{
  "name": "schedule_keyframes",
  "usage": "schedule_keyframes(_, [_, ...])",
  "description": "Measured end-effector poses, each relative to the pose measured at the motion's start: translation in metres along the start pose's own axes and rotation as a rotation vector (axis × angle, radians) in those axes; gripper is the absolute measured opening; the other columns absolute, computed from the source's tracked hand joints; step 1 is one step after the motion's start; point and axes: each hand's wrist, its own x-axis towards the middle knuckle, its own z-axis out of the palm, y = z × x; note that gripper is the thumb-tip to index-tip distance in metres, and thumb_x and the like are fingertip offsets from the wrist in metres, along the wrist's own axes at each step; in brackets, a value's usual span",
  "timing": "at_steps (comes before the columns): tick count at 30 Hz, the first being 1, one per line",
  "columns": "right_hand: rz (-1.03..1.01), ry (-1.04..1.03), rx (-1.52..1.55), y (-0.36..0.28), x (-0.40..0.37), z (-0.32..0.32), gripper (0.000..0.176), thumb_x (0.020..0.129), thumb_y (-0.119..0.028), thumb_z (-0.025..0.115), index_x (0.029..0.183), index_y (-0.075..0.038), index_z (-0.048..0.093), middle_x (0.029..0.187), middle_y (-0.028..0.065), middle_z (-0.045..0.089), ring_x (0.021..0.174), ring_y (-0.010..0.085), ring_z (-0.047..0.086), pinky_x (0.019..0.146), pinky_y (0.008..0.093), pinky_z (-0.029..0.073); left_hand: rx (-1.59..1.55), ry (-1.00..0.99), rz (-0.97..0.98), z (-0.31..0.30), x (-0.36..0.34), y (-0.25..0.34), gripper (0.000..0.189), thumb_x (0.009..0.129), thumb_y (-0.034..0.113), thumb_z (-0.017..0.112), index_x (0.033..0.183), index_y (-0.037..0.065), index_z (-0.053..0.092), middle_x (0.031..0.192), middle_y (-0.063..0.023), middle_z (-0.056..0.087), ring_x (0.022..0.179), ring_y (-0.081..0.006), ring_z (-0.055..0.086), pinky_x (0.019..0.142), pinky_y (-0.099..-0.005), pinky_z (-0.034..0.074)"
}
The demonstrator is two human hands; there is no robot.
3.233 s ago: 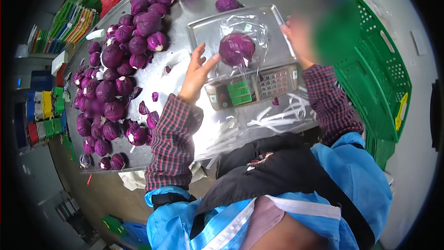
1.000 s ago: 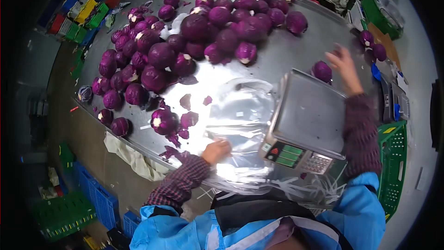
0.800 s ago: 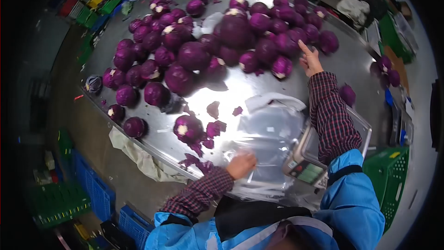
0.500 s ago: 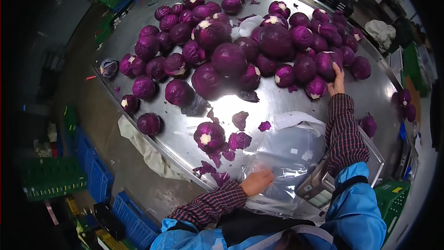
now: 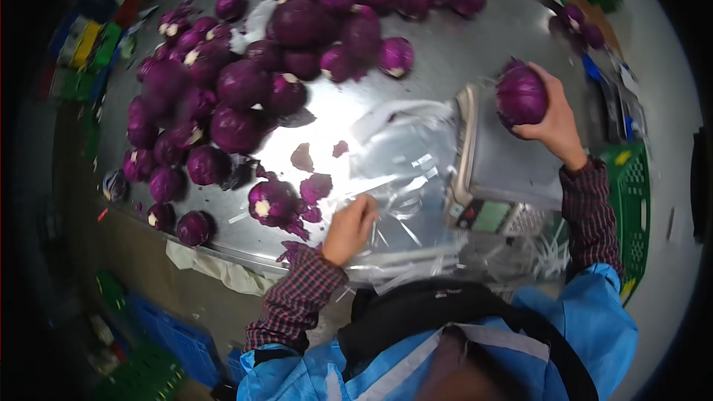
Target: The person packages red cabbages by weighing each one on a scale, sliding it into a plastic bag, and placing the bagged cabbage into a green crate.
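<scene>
My right hand [image 5: 553, 115] grips a red cabbage [image 5: 521, 95] from its right side, fingers and thumb curved around it. Cabbage and hand are over the metal pan of a weighing scale [image 5: 505, 167], whose display and keys face me. Left of the scale lie clear plastic bags [image 5: 408, 178] on the steel table. My left hand [image 5: 350, 232] is at the bags' left edge with its fingers curled together; I cannot tell what is in them. Just beyond it sits a trimmed red cabbage [image 5: 271, 203] with a pale cut stem, among loose purple leaves [image 5: 316, 188].
Many red cabbages [image 5: 243, 83] are heaped across the far and left parts of the steel table [image 5: 438, 67]. A few more lie by the far right edge. A green crate [image 5: 630, 208] stands at the right, and blue crates [image 5: 174, 334] are on the floor at left.
My right hand has taken a red cabbage from the heap and moved it right and nearer, over the scale. My left hand has shifted left along the bags. The view has turned to the right.
</scene>
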Motion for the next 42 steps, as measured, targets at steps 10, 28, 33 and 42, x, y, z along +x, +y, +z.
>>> schedule_keyframes(10, [-0.506, -0.108, 0.201, -0.08, -0.113, 0.002, 0.08, 0.061, -0.024, 0.077, 0.133, -0.006, 0.047, 0.13, 0.0189, 0.046, 0.122, 0.0359, 0.044, 0.1, 0.0449, 0.038, -0.323, -0.386, 0.046, -0.003, 0.026, 0.044, 0.017, 0.092, -0.006, 0.044, 0.089, 0.001, 0.059, 0.083, -0.0021, 0.05, 0.068, -0.0094, 0.055, 0.056, -0.0243, 0.054])
schedule_keyframes(28, [0.417, -0.422, 1.458, -0.038, -0.23, 0.04, 0.022, 0.091, -0.018, 0.062, 0.102, 0.002, 0.065, 0.07, 0.0014, 0.059, 0.065, 0.0086, 0.058, 0.061, 0.0245, 0.049, -0.205, -1.099, -0.017, 0.033, 0.018, 0.127, 0.018, 0.084, 0.006, 0.069, 0.083, 0.005, 0.051, 0.087, -0.0053, 0.058, 0.082, -0.0133, 0.058, 0.075, -0.0273, 0.045])
schedule_keyframes(33, [0.514, -0.462, 1.357, 0.019, -0.245, 0.027, 0.021, 0.093, -0.018, 0.058, 0.101, 0.0, 0.064, 0.067, -0.0009, 0.057, 0.061, 0.0069, 0.055, 0.057, 0.023, 0.047, 0.024, -1.336, -0.018, 0.099, 0.019, 0.104, 0.016, 0.093, 0.017, 0.062, 0.096, 0.002, 0.058, 0.085, 0.0006, 0.056, 0.079, -0.0086, 0.05, 0.073, -0.0283, 0.044])
schedule_keyframes(42, [0.223, 0.653, 0.208, 0.129, -0.111, 0.048, 0.018, 0.089, -0.019, 0.058, 0.086, -0.001, 0.062, 0.077, 0.0167, 0.064, 0.074, 0.0359, 0.063, 0.061, 0.0383, 0.047, 0.053, 0.051, 0.272, 0.161, 0.183, 0.145, 0.022, 0.094, 0.024, 0.054, 0.092, 0.002, 0.056, 0.069, -0.0039, 0.058, 0.067, -0.0108, 0.056, 0.061, -0.0285, 0.046])
